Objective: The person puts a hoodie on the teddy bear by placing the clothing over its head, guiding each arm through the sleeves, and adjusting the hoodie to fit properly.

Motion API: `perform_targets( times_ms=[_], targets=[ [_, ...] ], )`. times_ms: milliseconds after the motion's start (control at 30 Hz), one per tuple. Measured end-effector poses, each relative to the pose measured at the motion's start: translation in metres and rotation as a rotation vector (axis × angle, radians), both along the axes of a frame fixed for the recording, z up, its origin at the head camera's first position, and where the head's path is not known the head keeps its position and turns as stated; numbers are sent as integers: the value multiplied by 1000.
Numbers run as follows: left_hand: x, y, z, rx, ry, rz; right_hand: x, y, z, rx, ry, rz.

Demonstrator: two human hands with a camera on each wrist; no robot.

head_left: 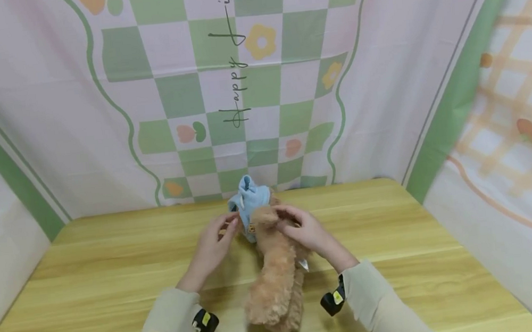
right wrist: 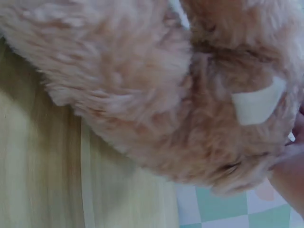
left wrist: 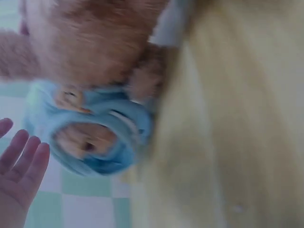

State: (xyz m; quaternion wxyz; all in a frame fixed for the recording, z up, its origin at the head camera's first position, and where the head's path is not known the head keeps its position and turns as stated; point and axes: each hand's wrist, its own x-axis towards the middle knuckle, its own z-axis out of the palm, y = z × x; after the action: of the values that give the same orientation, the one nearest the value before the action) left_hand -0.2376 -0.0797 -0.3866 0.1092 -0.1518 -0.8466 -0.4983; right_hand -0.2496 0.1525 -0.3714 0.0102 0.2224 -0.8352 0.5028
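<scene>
A fluffy brown plush toy (head_left: 276,277) lies lengthwise on the table, its legs toward the near edge. A light blue hooded garment (head_left: 250,205) covers its far end; in the left wrist view the blue hood (left wrist: 111,156) frames the toy's face. Beside the hood is my left hand (head_left: 213,246), fingers extended and slightly bent, apart from the cloth in the left wrist view. My right hand (head_left: 308,231) holds the plush's right side near the blue cloth, fingertips partly hidden by fur. A white tag (right wrist: 259,100) sticks out of the fur.
The wooden table (head_left: 376,262) has its far edge against a green-and-white checkered curtain (head_left: 220,90). White fabric hangs at both sides. Small black cameras sit at both wrists, beside the sleeves (head_left: 166,325).
</scene>
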Motion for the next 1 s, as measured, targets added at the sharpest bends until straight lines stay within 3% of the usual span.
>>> perform_targets(
  times_ms=[67,133,300,400,567,667,800,900,1000],
  targets=[
    [1,0,9,-7,14,-8,1,-4,-1,-10,34,52],
    [3,1,18,-26,25,-22,2,-8,-2,-16,38,53],
    [5,6,29,-131,118,-44,5,-16,-8,76,-53,-65],
    [5,8,29,-227,171,-35,6,-16,-11,133,-71,-72],
    [4,4,24,-303,135,-29,4,-8,-14,138,-82,73],
    [4,1,24,-323,131,-21,1,0,-18,126,-166,160],
    [4,-2,23,-410,144,-26,-2,4,-24,34,-324,244],
    [5,-3,20,-462,113,-51,0,1,-25,-12,-353,239],
    [5,-3,16,-429,66,-72,4,-6,-23,-10,-304,154]
  ],
)
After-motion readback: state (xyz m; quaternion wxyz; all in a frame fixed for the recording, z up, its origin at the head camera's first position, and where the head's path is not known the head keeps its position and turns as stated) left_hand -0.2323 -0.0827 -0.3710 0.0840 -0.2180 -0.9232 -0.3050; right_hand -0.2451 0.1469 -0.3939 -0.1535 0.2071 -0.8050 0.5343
